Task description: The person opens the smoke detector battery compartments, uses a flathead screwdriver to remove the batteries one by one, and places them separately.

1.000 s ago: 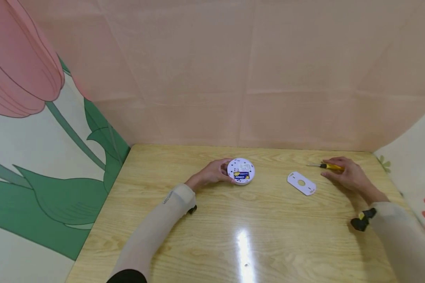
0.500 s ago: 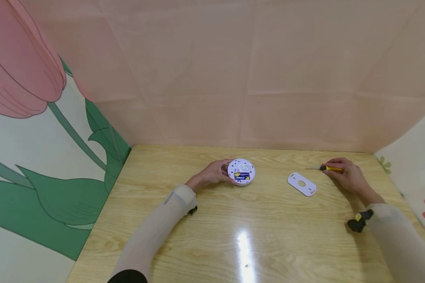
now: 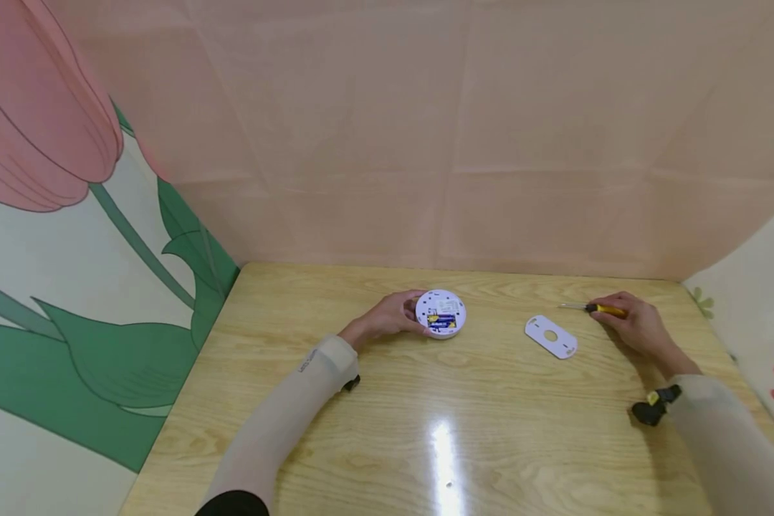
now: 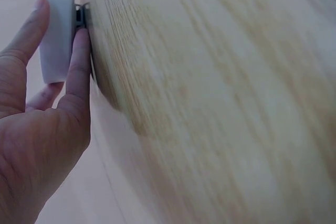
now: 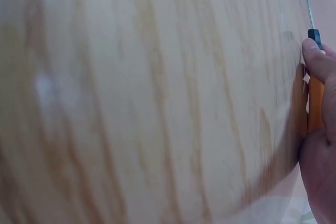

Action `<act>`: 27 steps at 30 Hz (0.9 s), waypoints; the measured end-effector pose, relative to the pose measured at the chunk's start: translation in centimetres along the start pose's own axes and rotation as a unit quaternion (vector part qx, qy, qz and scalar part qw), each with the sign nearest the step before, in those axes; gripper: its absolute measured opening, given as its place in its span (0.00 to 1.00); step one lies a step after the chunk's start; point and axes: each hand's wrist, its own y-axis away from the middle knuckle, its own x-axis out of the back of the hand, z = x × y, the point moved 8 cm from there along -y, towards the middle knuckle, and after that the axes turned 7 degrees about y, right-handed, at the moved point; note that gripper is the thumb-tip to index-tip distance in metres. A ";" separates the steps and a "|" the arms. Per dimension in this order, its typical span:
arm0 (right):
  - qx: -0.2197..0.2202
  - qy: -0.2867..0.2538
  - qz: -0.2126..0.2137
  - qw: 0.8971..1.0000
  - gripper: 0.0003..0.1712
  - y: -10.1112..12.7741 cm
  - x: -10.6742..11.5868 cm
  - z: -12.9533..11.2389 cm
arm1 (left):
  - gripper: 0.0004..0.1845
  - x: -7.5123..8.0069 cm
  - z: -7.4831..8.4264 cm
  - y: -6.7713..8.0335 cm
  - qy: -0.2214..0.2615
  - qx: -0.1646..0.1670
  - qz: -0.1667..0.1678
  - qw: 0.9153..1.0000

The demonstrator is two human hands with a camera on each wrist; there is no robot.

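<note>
My left hand (image 3: 391, 313) grips the rim of a round white smoke detector (image 3: 448, 304) from its left side. Its back faces up, showing a label and blue-and-yellow batteries (image 3: 441, 322). In the left wrist view the detector (image 4: 56, 35) appears edge-on between thumb and fingers, with a small dark part on its underside near a fingertip. At the right, my right hand (image 3: 638, 322) pinches the yellow-and-black handle of a screwdriver (image 3: 609, 310), whose thin metal shaft points left. The right wrist view shows the screwdriver (image 5: 315, 103) with its handle partly hidden by the fingers.
A white oblong mounting plate (image 3: 551, 337) with a round centre hole lies on the wooden table (image 3: 374, 430) between the hands. Behind the table hangs a pinkish cloth (image 3: 361, 143). Walls with painted flowers stand at both sides.
My right thumb and fingers have closed onto the screwdriver's handle, and that hand has shifted slightly. The left hand and the smoke detector stay about where they were.
</note>
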 end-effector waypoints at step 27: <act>0.000 -0.012 -0.016 1.000 0.12 -0.2 1.1 -1.5 | 0.47 0.0 0.2 0.1 -0.010 -0.006 -0.006 1.000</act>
